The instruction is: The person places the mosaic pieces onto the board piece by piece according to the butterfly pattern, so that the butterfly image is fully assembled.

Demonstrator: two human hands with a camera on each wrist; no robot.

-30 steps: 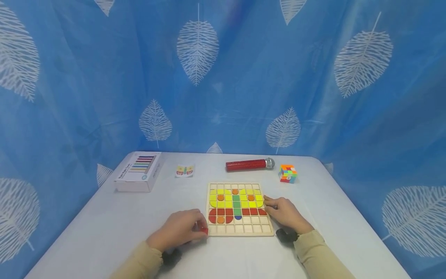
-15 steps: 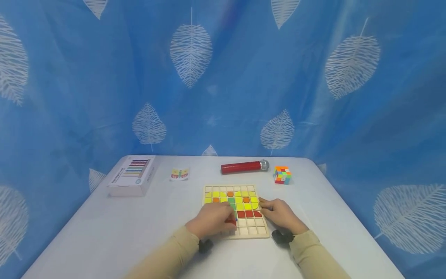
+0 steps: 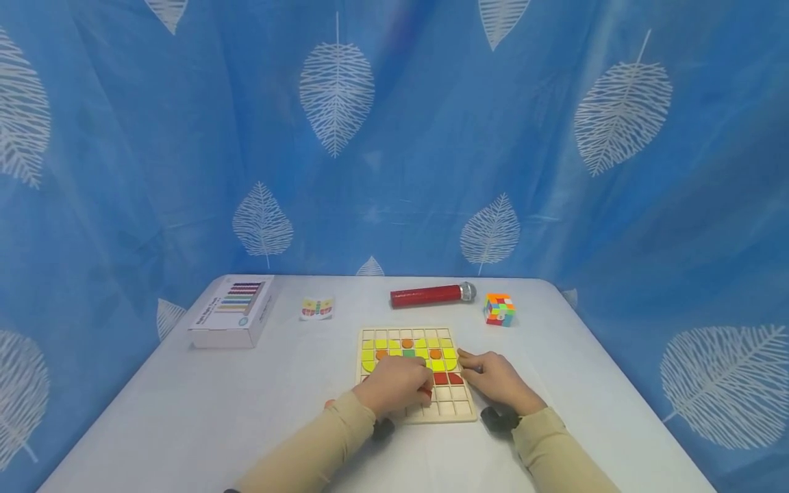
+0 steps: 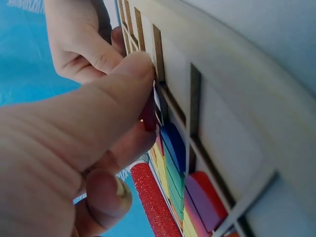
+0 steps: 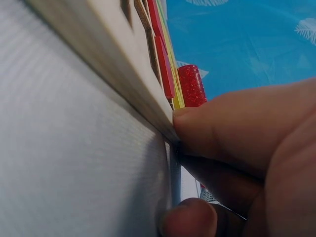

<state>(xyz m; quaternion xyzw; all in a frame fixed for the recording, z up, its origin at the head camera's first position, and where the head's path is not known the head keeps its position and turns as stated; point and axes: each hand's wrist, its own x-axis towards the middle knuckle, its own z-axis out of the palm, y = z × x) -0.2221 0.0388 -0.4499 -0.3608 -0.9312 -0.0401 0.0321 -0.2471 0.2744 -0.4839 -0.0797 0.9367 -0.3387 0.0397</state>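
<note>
My left hand (image 3: 397,385) pinches a small red piece (image 4: 149,114) between thumb and fingers, low over the wooden grid board (image 3: 466,409). In the left wrist view, a blue rounded piece (image 4: 173,144) and a red rounded piece (image 4: 203,198) sit in cells beside it; how the held piece meets its cell is hidden. My right hand (image 3: 498,381) holds the board's right edge, its thumb (image 5: 217,128) against the rim in the right wrist view. Yellow, orange, green and red pieces fill several cells; my left hand covers part of the pattern.
A picture card (image 3: 317,309) lies behind the board to the left, beside a white box (image 3: 229,313). Farther back are a red glitter microphone (image 3: 427,296) and a puzzle cube (image 3: 499,309). A leaf-patterned blue curtain (image 3: 407,137) hangs behind the table.
My left hand has carried the red piece from the board's left front corner rightward over its middle. My right hand stays at the right edge. The head view has shifted slightly.
</note>
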